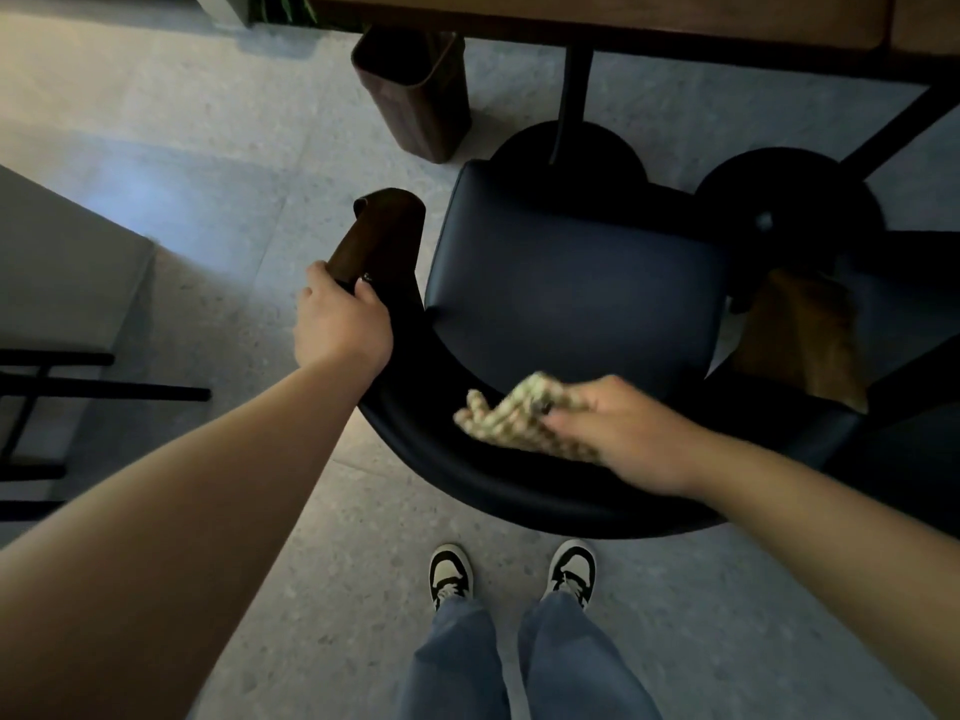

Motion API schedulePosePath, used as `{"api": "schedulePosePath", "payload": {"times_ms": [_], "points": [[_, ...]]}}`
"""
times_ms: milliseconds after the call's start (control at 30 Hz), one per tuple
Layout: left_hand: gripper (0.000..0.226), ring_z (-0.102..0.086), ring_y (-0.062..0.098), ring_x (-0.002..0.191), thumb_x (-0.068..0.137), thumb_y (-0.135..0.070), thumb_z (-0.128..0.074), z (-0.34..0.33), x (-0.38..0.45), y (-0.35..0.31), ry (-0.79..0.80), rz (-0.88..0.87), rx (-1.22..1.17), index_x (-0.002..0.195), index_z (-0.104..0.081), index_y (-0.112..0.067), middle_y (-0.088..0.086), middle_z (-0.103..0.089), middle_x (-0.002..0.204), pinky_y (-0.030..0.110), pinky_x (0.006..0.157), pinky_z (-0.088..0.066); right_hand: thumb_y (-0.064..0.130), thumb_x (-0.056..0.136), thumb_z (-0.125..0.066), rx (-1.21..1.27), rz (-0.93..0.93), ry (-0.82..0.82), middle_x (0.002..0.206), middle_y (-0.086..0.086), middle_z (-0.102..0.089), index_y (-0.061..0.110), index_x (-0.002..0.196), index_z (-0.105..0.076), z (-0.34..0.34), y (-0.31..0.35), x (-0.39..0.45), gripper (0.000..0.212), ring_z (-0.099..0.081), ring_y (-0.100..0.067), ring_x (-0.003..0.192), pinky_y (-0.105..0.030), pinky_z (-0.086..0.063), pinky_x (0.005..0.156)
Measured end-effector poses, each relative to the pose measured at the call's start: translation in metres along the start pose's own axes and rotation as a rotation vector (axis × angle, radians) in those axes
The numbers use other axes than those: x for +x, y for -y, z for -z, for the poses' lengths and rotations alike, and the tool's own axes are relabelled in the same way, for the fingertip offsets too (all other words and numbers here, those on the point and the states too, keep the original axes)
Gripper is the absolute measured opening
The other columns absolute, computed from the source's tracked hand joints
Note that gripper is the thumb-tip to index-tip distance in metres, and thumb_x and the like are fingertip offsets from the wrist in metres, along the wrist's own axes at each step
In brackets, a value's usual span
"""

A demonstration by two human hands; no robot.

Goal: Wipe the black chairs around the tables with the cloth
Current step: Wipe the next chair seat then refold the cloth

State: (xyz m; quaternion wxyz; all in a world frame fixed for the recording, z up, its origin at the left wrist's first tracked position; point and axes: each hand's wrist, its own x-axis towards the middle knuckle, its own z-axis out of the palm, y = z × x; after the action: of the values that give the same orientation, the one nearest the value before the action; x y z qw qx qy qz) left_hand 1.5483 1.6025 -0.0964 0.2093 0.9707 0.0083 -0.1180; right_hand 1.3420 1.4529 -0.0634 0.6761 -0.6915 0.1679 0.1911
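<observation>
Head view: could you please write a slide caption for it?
Left hand grips the armrest while right hand presses the cloth on the chair back.

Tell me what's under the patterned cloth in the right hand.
The beige patterned cloth lies on the curved black backrest of the padded chair, pressed there by the right hand. The strip of backrest beneath it is covered, so its surface cannot be seen.

Chair seat (pixel 571 272) dark navy, armrest (pixel 384 226) brown wood; cloth (pixel 519 418) beige-green checked; sneakers (pixel 451 574) black-white; jeans (pixel 457 662) blue; floor (pixel 208 200) grey speckled.
</observation>
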Motion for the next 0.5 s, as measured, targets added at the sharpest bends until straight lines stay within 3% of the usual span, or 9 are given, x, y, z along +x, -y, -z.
{"api": "schedulePosePath", "payload": {"times_ms": [67,100,200,300,367,433,500], "points": [[0.038,-0.056,0.037,0.107,0.100,-0.034,-0.040,-0.001,0.001,0.002,-0.006,0.000,0.009,0.133,-0.041,-0.016,0.012,-0.052,0.126,0.039,0.077,-0.037,0.010,0.097,-0.051,0.050,-0.093,-0.182,0.072,0.007,-0.072,0.010,0.079,-0.069,0.016,0.001,0.022,0.026,-0.064,0.003,0.063,-0.009,-0.046,0.058],[0.038,-0.055,0.037,0.107,0.100,-0.034,-0.040,-0.001,0.002,0.003,-0.011,-0.002,0.012,0.133,-0.041,-0.016,0.012,-0.052,0.126,0.039,0.077,-0.036,0.013,0.097,-0.052,0.005,-0.119,-0.274,0.072,0.003,-0.071,0.009,0.077,-0.068,0.023,0.001,0.038,0.026,-0.065,0.000,0.062,-0.012,-0.047,0.054],[0.038,-0.055,0.035,0.107,0.100,-0.035,-0.041,-0.004,0.004,0.005,-0.020,-0.010,0.012,0.133,-0.041,-0.017,0.011,-0.052,0.126,0.038,0.076,-0.036,0.020,0.094,-0.053,-0.172,-0.200,-0.397,0.082,-0.010,-0.069,0.004,0.083,-0.067,0.033,-0.010,0.103,0.024,-0.063,-0.016,0.071,-0.023,-0.049,0.064],[0.039,-0.056,0.034,0.108,0.099,-0.036,-0.041,-0.005,0.007,0.007,-0.024,-0.013,0.000,0.134,-0.040,-0.018,0.010,-0.052,0.126,0.038,0.077,-0.038,0.013,0.094,-0.047,-0.120,-0.297,-0.342,0.077,-0.013,-0.066,0.003,0.084,-0.068,0.007,-0.034,0.158,0.025,-0.061,-0.015,0.062,-0.026,-0.041,0.058],[0.040,-0.056,0.033,0.107,0.099,-0.036,-0.041,-0.006,0.008,0.008,-0.031,-0.018,-0.006,0.135,-0.039,-0.019,0.009,-0.052,0.127,0.038,0.075,-0.038,0.013,0.097,-0.044,-0.181,-0.347,-0.257,0.099,-0.024,-0.066,-0.004,0.102,-0.067,-0.020,-0.053,0.180,0.029,-0.064,-0.025,0.086,-0.028,-0.040,0.068],[0.041,-0.056,0.032,0.105,0.099,-0.037,-0.041,-0.008,0.008,0.009,-0.036,-0.026,-0.006,0.136,-0.038,-0.019,0.009,-0.052,0.127,0.038,0.074,-0.037,0.018,0.099,-0.041,-0.294,-0.340,-0.174,0.116,-0.024,-0.062,-0.001,0.109,-0.064,-0.039,-0.061,0.187,0.032,-0.060,-0.033,0.106,-0.029,-0.040,0.077],[0.040,-0.057,0.033,0.104,0.099,-0.037,-0.041,-0.009,0.008,0.009,-0.041,-0.026,0.005,0.134,-0.039,-0.018,0.009,-0.053,0.126,0.038,0.073,-0.037,0.022,0.099,-0.042,-0.342,-0.317,-0.164,0.115,-0.023,-0.063,0.008,0.099,-0.066,-0.042,-0.061,0.184,0.028,-0.059,-0.030,0.102,-0.029,-0.039,0.078]]}}
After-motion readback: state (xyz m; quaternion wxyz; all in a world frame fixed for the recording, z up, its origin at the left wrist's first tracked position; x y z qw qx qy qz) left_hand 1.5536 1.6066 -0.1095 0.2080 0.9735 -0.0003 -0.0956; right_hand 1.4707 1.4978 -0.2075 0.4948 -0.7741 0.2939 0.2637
